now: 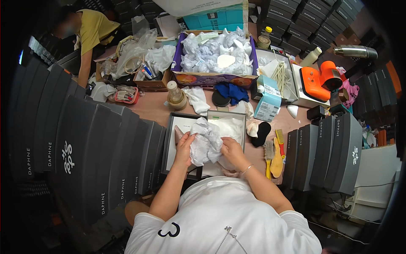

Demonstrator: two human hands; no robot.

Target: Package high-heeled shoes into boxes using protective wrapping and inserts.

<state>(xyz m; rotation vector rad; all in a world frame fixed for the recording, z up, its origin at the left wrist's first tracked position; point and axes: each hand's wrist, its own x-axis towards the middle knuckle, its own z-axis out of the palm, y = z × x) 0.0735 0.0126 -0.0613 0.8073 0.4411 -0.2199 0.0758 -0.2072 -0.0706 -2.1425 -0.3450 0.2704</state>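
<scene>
A crumpled sheet of white tissue paper [204,144] is stretched between my two hands. My left hand [184,149] pinches its left edge, and my right hand [231,151] grips the right edge. Beneath the paper lies an open dark shoe box [168,144] with a white inside. The tip of a pinkish shoe [179,132] shows in it beside my left fingers; the rest is hidden. To the right, the other half of the box [243,127] holds more white tissue. Something pink lies near my right wrist, mostly covered.
Tall stacks of dark shoe boxes [84,156] flank me left, with more boxes [323,152] right. Brushes [269,152] lie right of the open box. Farther back stand a glass jar [176,96], a purple carton [177,55] of crumpled paper and an orange device [315,82]. A person [95,29] works far left.
</scene>
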